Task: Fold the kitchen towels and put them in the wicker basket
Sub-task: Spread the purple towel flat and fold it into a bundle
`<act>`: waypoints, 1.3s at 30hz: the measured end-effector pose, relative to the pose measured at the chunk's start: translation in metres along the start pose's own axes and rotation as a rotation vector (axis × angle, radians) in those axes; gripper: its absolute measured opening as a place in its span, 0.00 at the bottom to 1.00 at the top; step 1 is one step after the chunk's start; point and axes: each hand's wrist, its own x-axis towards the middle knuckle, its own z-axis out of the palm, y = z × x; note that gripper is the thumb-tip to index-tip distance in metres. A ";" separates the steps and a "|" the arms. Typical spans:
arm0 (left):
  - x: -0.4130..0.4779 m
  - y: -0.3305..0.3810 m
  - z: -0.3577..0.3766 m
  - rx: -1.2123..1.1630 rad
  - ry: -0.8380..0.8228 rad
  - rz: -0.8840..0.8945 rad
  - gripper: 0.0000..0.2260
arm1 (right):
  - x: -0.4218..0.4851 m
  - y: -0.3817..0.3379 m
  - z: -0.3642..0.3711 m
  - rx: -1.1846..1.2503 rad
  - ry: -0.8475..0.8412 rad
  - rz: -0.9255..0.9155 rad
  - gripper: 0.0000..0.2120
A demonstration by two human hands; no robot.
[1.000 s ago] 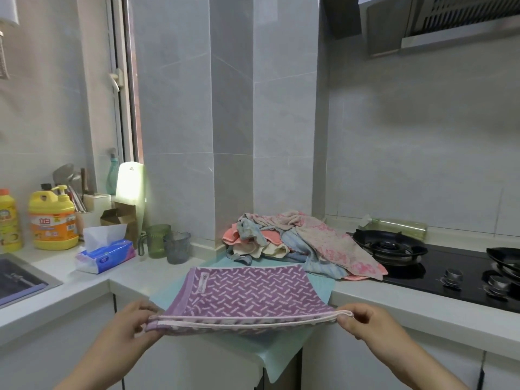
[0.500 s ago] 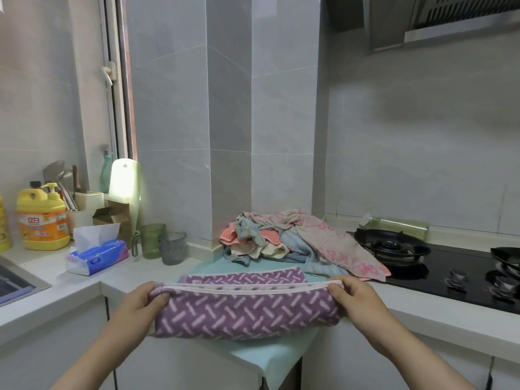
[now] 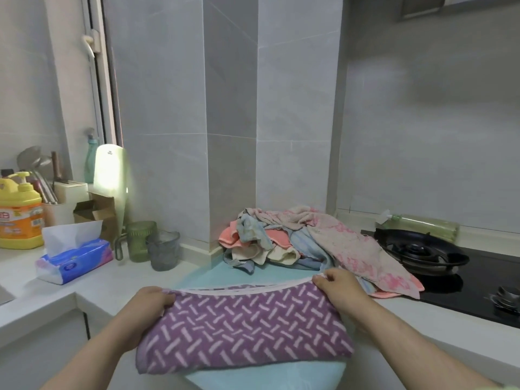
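Right, the towel [image 3: 244, 330] is folded double on the teal mat [image 3: 253, 377], straight in front of me, with its long axis running left to right. My left hand [image 3: 153, 301] grips the far-left corner, fingers curled over the stacked edges. My right hand [image 3: 337, 285] pinches the far-right corner at the white hem. Both hands are on the far edge and the crease faces me. Neither hand is nearer, since each owns one end. My guess is the next fold goes end to end across the long axis, one corner carried over to the other. Either hand could lead.

Materials, left to right:
- Tissues [image 3: 73, 258]: soft plastic pack with a sheet sticking up, well apart from the towel on the white surface [image 3: 422, 333].
- Towel: thick purple terry with a pale dash pattern and a white hem. It's limp, so it should drape rather than hold a crease.
- Mat: thin and smooth, with a rounded near edge that overhangs the surface.
- Pile [image 3: 295, 243]: crumpled pink, blue and cream cloths just behind my right hand. One pink-patterned piece drapes toward the hob [image 3: 416, 254].
- Hob: black glass with a dark metal burner ring.

The basket isn't in view, so I can't tell which way the drop-off lies.
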 end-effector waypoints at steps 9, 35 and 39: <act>0.040 -0.011 0.004 0.217 0.055 0.160 0.13 | 0.041 0.015 0.020 -0.195 -0.052 -0.010 0.13; 0.079 -0.015 0.012 0.832 0.168 0.305 0.12 | 0.045 0.019 0.032 -0.438 -0.007 -0.051 0.14; 0.072 -0.004 0.007 0.434 0.055 0.275 0.10 | 0.040 0.018 0.029 -0.146 0.025 -0.132 0.07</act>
